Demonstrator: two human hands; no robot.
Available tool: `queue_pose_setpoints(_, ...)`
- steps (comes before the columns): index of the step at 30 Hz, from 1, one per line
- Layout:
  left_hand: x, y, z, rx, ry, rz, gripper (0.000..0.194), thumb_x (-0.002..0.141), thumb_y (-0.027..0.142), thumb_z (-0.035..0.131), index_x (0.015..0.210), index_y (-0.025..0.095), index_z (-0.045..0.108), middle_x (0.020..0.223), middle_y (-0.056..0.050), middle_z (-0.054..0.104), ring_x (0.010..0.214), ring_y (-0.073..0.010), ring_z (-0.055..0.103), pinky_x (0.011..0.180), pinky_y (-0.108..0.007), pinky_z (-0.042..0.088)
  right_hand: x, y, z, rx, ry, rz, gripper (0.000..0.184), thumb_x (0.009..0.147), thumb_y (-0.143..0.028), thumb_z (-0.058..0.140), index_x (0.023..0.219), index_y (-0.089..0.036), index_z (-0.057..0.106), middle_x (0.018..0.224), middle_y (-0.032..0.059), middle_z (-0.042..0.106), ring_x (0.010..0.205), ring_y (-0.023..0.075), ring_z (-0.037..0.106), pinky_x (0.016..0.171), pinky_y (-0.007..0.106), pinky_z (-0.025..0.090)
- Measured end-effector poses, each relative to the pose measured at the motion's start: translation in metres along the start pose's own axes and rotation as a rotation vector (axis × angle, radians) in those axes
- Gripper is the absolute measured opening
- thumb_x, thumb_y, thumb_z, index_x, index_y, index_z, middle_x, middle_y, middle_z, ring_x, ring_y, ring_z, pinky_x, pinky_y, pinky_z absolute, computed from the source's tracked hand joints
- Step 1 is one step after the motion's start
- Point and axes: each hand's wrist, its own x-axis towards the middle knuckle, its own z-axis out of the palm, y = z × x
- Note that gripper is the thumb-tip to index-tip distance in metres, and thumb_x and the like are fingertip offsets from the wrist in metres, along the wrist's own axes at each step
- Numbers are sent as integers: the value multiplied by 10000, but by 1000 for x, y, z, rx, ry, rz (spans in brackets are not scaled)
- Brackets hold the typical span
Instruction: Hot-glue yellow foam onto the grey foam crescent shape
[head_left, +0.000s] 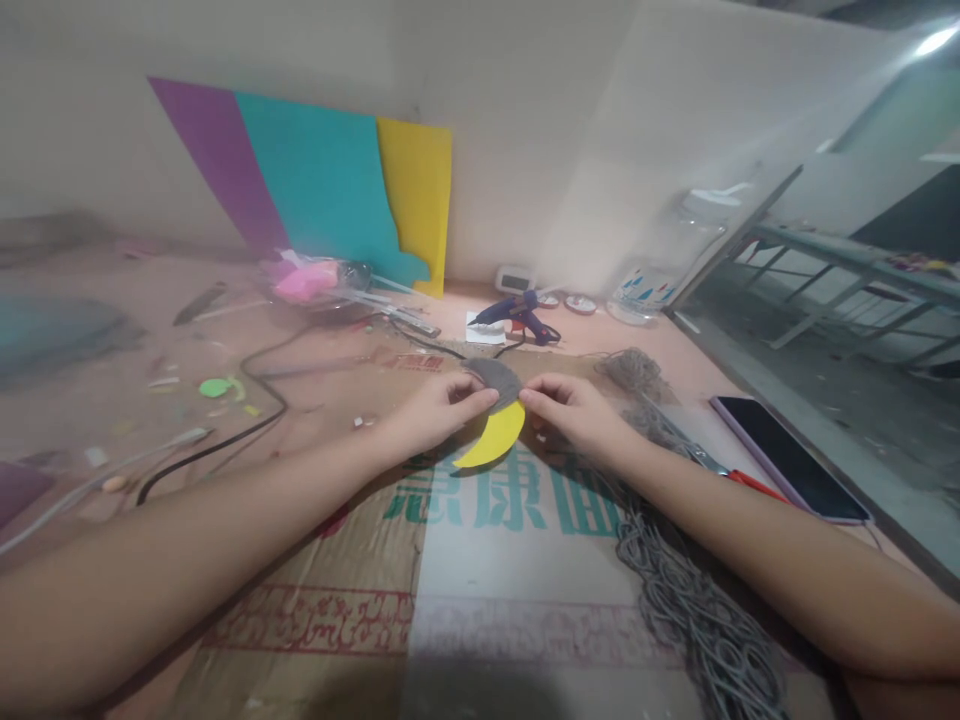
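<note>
Between my two hands is a crescent moon cutout, its lower half bare yellow and its upper half covered in grey yarn. My left hand pinches it at the left inner edge, thumb on the yarn-covered part. On the outer right edge, my right hand pinches it with thumb and fingertips, near where grey meets yellow. The cutout is held above a cardboard sheet with red and green print. A loose heap of grey yarn lies by my right forearm.
Behind the hands a dark blue glue gun rests beside a white paper piece. Coloured sheets lean on the wall. At right lie a phone and red-handled scissors; a clear plastic jug stands behind. A black cord crosses the left.
</note>
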Motion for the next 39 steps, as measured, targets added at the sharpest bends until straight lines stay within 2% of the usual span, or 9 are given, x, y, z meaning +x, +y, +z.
queue_pose_setpoints(6,-3,5,5,-47,14,7,242,763,382,614,846,158,582,693,19,548,611,-110,502,545,-214,386,-1,-1,3,37,68,-23,302,793,-472,643,770,-194,529,488,-83,436,334,65,368,327,186,260)
queue_pose_setpoints(9,-4,7,6,-33,20,30,200,747,338,628,822,158,581,699,20,561,627,-113,514,569,-216,391,-1,0,2,10,73,-33,307,797,-484,631,769,-191,543,491,-77,441,339,70,365,329,194,276)
queue_pose_setpoints(16,-3,7,3,-180,-35,-61,293,769,400,613,889,137,661,795,-30,666,674,-148,589,611,-238,430,1,4,-4,-109,51,-115,325,851,-495,558,774,-180,581,555,-46,493,409,85,440,375,200,359)
queue_pose_setpoints(22,-6,11,2,-141,-62,5,323,799,435,578,828,131,683,749,-18,653,658,-136,567,593,-221,417,1,0,-2,-118,84,-79,321,816,-497,597,755,-183,572,530,-54,480,389,86,420,348,198,337)
queue_pose_setpoints(26,-2,5,2,-237,32,-4,420,835,514,517,897,124,658,778,-37,647,675,-133,571,615,-230,432,2,-1,-2,-144,119,-69,317,818,-492,588,763,-181,577,540,-48,497,408,92,438,348,191,325)
queue_pose_setpoints(28,1,1,0,-255,117,-4,398,831,501,540,922,125,634,756,-33,634,650,-121,562,611,-229,433,2,-1,-2,-144,118,-74,316,818,-490,586,766,-178,578,535,-51,495,404,87,422,353,191,318)
queue_pose_setpoints(31,4,-3,-4,-159,216,-24,318,801,448,605,848,133,618,747,-29,634,623,-112,556,591,-226,430,2,1,-3,-120,105,-84,320,818,-493,587,764,-178,572,513,-62,468,388,81,387,357,196,304)
queue_pose_setpoints(35,5,-3,-7,-112,239,-55,274,754,398,661,848,144,619,793,-36,653,648,-126,582,580,-230,434,4,3,-3,-85,99,-87,317,823,-493,586,772,-181,569,507,-66,450,398,84,385,366,196,301)
queue_pose_setpoints(39,6,-5,-6,-144,248,-21,260,719,344,692,857,147,593,817,-27,641,699,-135,598,649,-260,467,4,4,-5,-101,101,-109,320,830,-500,580,767,-186,564,520,-60,462,411,89,406,377,200,309)
